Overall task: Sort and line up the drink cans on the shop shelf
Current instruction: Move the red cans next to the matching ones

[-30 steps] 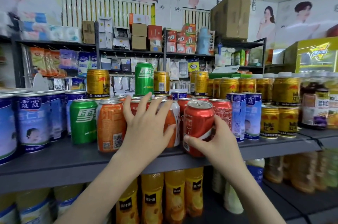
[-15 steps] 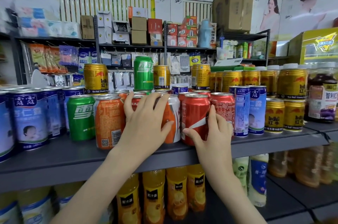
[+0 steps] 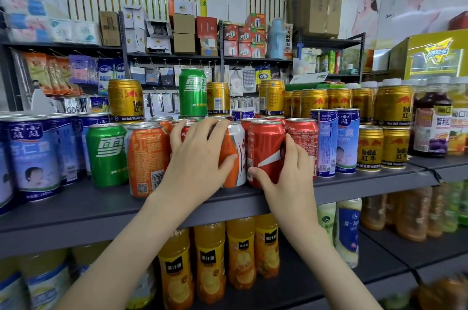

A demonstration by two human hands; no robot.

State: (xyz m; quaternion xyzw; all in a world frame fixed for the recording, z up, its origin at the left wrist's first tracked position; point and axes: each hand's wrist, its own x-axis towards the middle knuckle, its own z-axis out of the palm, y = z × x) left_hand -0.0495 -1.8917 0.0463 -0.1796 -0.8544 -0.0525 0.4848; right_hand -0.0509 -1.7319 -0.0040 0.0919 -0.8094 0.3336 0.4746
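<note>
On the grey shelf (image 3: 76, 211), my right hand (image 3: 286, 175) grips a red cola can (image 3: 263, 150) that stands upright at the front, thumb on its lower left and fingers round its right side. My left hand (image 3: 200, 157) wraps an orange-and-white can (image 3: 234, 155) just left of it, thumb across its front. An orange can (image 3: 147, 160) and a green can (image 3: 107, 155) stand further left. Another red can (image 3: 304, 137) sits behind my right hand. More cans behind my hands are partly hidden.
Blue-and-white cans (image 3: 33, 157) fill the shelf's left end and two (image 3: 336, 142) stand right of the red ones. Gold cans (image 3: 382, 147) are stacked at the right; a gold can (image 3: 125, 100) and a green can (image 3: 193, 93) sit on top. Juice bottles (image 3: 210, 259) line the lower shelf.
My right hand has set the tilted red can upright on the shelf against the orange-and-white can. My left hand stayed on its can. The camera has moved closer.
</note>
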